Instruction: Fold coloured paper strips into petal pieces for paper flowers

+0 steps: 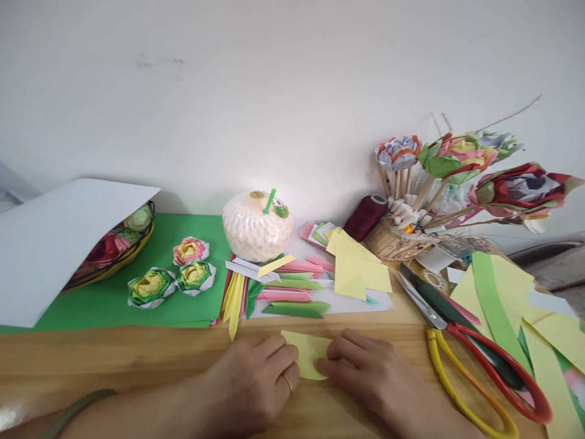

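Observation:
A small rectangle of pale yellow paper (311,353) lies at the table's front, between my two hands. My left hand (260,378), with a ring on one finger, has its curled fingers closed on the paper's left end. At the right end, my right hand (368,366) grips the paper, its thumb lying on the lower right corner. Behind the hands are folded paper strips in pink, green, white and yellow (292,294). Several yellow paper pieces (351,262) sit to the right of these strips.
Large scissors (479,347) with red and yellow handles lie at right beside paper scraps (498,292). A basket (397,238) holds paper flowers on sticks. A white textured jar (258,227) stands mid-table. Three paper flowers (195,277) rest on green paper (105,314) at left.

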Tool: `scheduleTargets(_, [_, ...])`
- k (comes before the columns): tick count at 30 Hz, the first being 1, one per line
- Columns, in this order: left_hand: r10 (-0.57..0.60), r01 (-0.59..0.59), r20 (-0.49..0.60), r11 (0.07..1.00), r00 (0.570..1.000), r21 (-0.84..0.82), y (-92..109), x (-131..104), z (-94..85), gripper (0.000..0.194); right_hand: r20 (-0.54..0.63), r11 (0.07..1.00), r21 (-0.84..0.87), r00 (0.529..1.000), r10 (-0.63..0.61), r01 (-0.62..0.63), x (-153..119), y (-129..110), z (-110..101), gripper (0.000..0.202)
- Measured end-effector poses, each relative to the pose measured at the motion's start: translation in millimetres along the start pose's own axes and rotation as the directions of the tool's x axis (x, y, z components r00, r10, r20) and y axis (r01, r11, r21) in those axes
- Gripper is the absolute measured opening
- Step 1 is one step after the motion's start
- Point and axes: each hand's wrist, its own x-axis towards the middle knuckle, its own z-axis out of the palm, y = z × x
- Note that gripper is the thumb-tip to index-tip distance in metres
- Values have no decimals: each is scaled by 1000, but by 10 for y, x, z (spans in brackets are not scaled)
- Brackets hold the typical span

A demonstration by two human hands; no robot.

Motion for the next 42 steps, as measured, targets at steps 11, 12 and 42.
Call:
scheduleTargets(11, [-432,418,25,855,902,-307,39,-7,-31,25,-55,968,124,972,228,-220,-72,97,-6,18])
scheduleTargets(12, [-456,443,36,839,889,-315,33,-13,-25,23,-53,961,143,968,245,-235,-75,102,1,18])
scheduleTargets(42, [-516,515,60,824,854,-238,-108,110,55,21,-230,883,54,855,466,-467,-48,161,286,16])
